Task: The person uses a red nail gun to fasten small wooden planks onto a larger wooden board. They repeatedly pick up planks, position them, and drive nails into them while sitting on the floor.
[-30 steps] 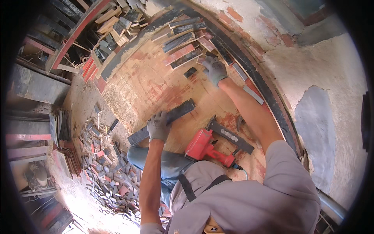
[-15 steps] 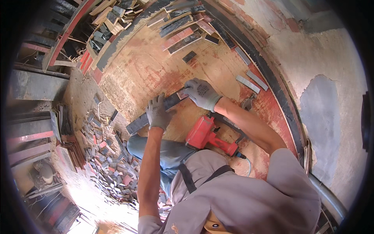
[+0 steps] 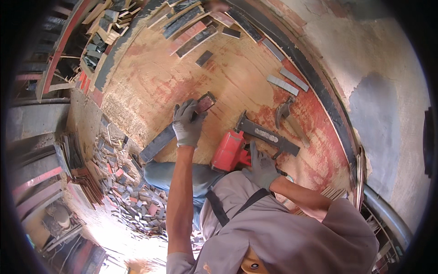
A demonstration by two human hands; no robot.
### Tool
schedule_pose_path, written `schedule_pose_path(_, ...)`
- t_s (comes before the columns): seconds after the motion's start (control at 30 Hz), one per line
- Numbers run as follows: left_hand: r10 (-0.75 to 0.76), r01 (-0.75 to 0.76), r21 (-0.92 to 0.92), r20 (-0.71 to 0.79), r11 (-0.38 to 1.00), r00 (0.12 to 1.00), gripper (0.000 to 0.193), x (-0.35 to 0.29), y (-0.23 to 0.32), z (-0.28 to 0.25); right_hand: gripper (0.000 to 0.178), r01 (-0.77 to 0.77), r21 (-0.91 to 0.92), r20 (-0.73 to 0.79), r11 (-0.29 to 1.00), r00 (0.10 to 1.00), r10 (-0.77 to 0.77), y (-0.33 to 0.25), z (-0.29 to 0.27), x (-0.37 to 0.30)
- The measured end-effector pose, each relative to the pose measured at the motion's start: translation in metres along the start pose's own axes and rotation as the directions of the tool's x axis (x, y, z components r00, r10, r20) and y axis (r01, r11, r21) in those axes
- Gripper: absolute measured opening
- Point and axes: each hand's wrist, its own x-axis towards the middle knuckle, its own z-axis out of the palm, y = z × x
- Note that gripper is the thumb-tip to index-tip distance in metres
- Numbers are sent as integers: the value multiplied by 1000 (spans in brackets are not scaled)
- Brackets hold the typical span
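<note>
The left hand (image 3: 186,123), in a grey glove, was found clasped across a dark wooden strip (image 3: 159,142), fingers on one side and thumb on the other. The strip lay slantwise on the plywood surface (image 3: 150,86), its lower end near the bent knee (image 3: 159,177) of the person's jeans. A small reddish block (image 3: 204,104) sat at the strip's upper end, close by the thumb — whether it rested on the strip or only against it could not be determined.

The right hand (image 3: 263,168), also gloved, was at the handle side of a red nail gun (image 3: 224,150), fingers extended; whether it had closed on the handle could not be told. The nail gun lay on the plywood beside the person's body, its long dark magazine (image 3: 269,134) slanting away to the right.

Just beyond the magazine lay a hammer (image 3: 294,125) with a wooden handle. Two pale grey strips (image 3: 283,85) were noted further up, side by side. A short dark block (image 3: 204,58) lay apart, below a red strip (image 3: 188,37) and other dark pieces. Numerous small offcuts (image 3: 137,205) were heaped at the left — beyond the plywood's edge.
</note>
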Motion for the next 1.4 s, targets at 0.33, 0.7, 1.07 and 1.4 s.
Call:
schedule_pose_path(0.33, -54, 54, 1, 57, 999, 997, 47, 9, 2, -2, 121, -42, 325, -62, 945, 996, 66, 5, 17, 29)
schedule_pose_path(0.7, -83, 87, -56, 68, 995, 994, 43, 9, 1, -3, 72, 154, 491, -77, 857, 988, -133, 15, -78, 10)
schedule_pose_path(1.07, -152, 154, -80, 30, 985, 988, 46, 7, 2, 0, 56, 80, 574, 46, 815, 991, -129, -28, -123, 40)
schedule_pose_path(1.4, -143, 141, -123, -4, 982, 990, 46, 5, -4, 2, 34, 526, 296, -394, 797, 827, -400, -24, -117, 57)
